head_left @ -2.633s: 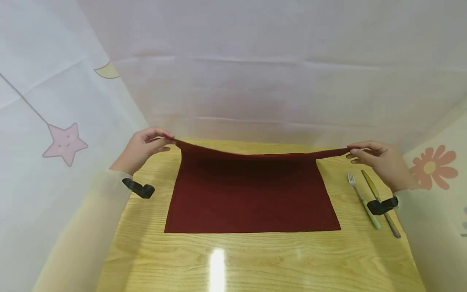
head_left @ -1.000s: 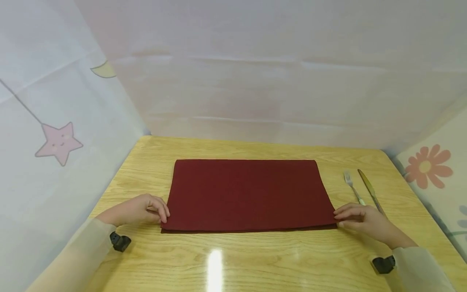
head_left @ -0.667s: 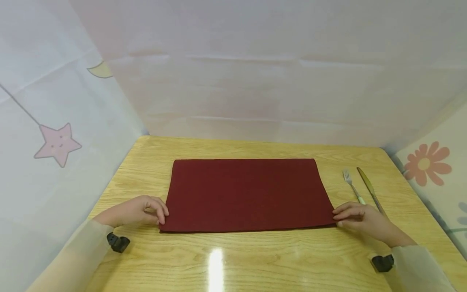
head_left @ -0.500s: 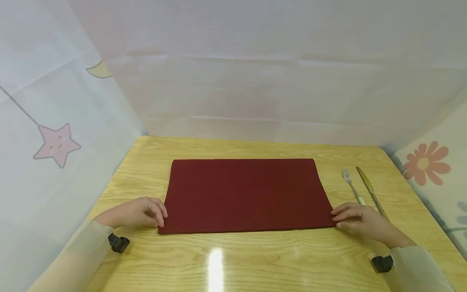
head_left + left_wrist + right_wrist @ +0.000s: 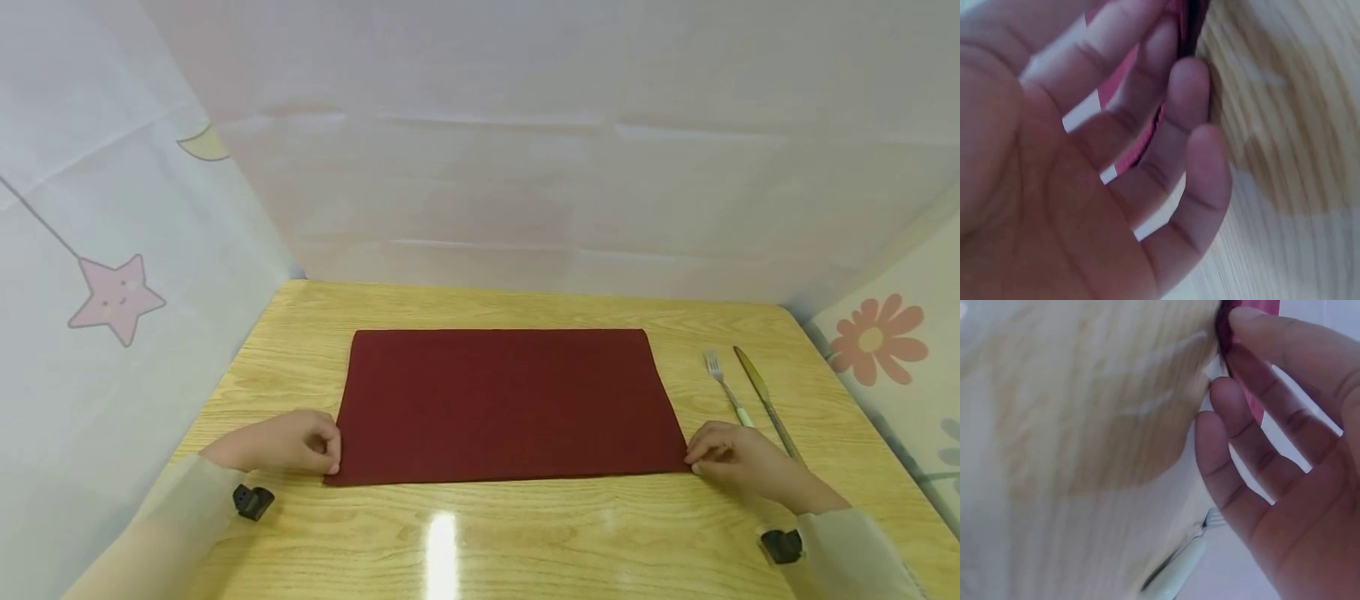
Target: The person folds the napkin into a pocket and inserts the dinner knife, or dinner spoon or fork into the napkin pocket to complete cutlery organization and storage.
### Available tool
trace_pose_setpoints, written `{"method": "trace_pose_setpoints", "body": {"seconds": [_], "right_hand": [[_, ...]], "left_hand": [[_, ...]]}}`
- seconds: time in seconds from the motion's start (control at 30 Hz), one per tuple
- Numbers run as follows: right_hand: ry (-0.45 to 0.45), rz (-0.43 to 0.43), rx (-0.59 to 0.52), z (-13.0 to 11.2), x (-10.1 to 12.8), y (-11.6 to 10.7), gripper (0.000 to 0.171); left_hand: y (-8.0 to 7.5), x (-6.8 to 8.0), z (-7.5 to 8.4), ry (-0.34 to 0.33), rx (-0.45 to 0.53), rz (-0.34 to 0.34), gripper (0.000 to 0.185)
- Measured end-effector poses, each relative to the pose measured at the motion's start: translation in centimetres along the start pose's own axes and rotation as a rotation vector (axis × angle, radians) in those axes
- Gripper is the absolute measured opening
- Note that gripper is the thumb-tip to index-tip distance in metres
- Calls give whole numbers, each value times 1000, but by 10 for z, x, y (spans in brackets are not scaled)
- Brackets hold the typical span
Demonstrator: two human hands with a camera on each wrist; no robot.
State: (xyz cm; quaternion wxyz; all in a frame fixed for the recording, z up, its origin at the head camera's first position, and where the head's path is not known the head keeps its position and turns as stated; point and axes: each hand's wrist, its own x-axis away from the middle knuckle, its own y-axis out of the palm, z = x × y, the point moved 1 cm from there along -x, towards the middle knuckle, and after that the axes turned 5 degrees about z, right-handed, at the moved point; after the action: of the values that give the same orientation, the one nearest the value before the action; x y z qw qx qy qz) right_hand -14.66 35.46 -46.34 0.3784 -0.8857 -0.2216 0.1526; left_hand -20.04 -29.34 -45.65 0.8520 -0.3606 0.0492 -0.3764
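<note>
Head view: both hands pinch the red cloth (image 5: 506, 404) at its near corners; wrist views show only curled fingers (image 5: 1172, 112).

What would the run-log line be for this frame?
left hand: pinches near-left corner of red cloth | right hand: pinches near-right corner | cloth: flat on table | fork, knife: right of cloth
</note>
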Motion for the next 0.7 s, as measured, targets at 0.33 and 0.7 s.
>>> {"method": "trace_pose_setpoints", "body": {"seconds": [0.33, 0.7], "right_hand": [[55, -101, -62, -11, -9, 1, 12], [94, -190, -60, -18, -14, 1, 17]], "left_hand": [[6, -1, 10, -61, -96, 54, 23], [-4, -4, 8, -155, -189, 104, 39]]}}
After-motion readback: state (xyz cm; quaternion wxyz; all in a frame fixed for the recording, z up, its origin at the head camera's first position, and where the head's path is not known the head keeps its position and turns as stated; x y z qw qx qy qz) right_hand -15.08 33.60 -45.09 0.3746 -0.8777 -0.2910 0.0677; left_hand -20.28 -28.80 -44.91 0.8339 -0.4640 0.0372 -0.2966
